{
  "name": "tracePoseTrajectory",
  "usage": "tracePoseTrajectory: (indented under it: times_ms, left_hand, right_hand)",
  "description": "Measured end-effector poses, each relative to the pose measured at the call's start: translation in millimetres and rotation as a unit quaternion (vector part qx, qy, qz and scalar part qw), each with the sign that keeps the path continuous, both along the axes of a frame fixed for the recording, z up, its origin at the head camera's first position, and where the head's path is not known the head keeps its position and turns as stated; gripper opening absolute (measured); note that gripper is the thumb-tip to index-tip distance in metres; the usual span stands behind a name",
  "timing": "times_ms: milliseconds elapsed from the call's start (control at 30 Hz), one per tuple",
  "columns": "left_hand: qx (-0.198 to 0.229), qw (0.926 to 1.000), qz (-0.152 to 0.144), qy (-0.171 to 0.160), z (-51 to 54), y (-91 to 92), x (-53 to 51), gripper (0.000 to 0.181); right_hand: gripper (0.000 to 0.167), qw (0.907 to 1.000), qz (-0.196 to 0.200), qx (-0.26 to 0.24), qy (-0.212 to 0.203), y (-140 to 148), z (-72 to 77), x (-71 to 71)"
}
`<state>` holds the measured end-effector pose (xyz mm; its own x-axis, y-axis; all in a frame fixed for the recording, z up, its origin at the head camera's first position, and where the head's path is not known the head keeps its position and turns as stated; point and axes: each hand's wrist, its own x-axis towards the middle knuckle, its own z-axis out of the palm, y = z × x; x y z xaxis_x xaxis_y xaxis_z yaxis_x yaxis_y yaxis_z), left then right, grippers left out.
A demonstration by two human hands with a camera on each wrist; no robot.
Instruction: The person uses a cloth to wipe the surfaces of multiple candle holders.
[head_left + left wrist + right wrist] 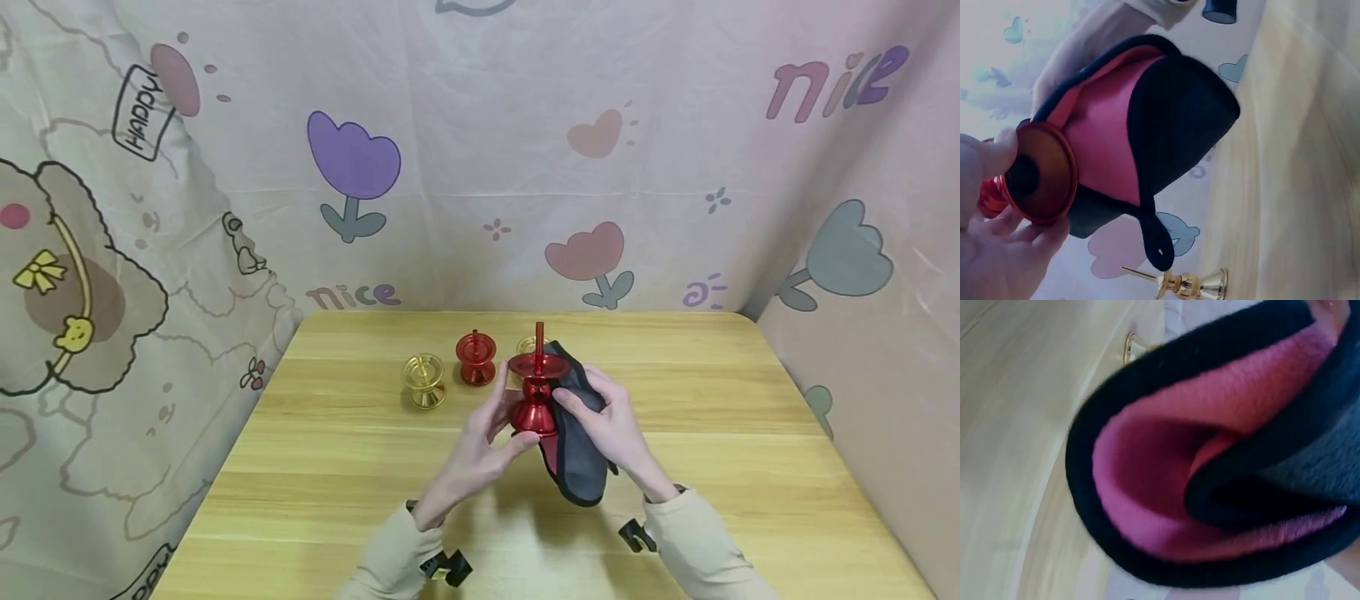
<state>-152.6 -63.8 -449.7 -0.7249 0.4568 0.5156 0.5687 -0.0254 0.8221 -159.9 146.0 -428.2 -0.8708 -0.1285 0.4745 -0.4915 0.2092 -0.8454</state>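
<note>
A shiny red candle holder with an upright spike is raised above the table in the head view. My left hand grips it low down, thumb and fingers round its base. The left wrist view shows the underside of that base, with a dark round centre. My right hand pinches a folded padded cloth, dark grey outside, with black edging, against the holder's right side. Its pink lining and a hanging loop appear in the left wrist view. In the right wrist view the folded cloth hides most of the hand.
On the wooden table, a gold candle holder and a smaller red one stand behind and left of my hands. Another gold holder is partly hidden behind the raised one. A patterned curtain hangs behind the table.
</note>
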Motion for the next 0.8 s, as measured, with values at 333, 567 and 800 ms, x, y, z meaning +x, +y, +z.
tracePoseTrajectory:
  times_ms: [333,567,800]
  left_hand:
    - [-0.025,0.9962,0.083,0.010,2.4,11.5,5.4,0.110]
    - [0.033,0.9832,-0.058,-0.170,5.2,-1.5,-1.1,0.101]
    - [-0.015,0.9999,0.007,-0.006,-0.8,-1.7,-1.4,0.097]
  right_hand:
    - [0.021,0.9937,-0.058,0.033,0.090,-10.9,-0.4,4.7]
    - [0.020,0.9992,-0.012,-0.006,-0.037,-1.2,2.4,3.2]
    - [0.021,0.9995,-0.022,0.006,-0.022,-1.2,3.7,0.8]
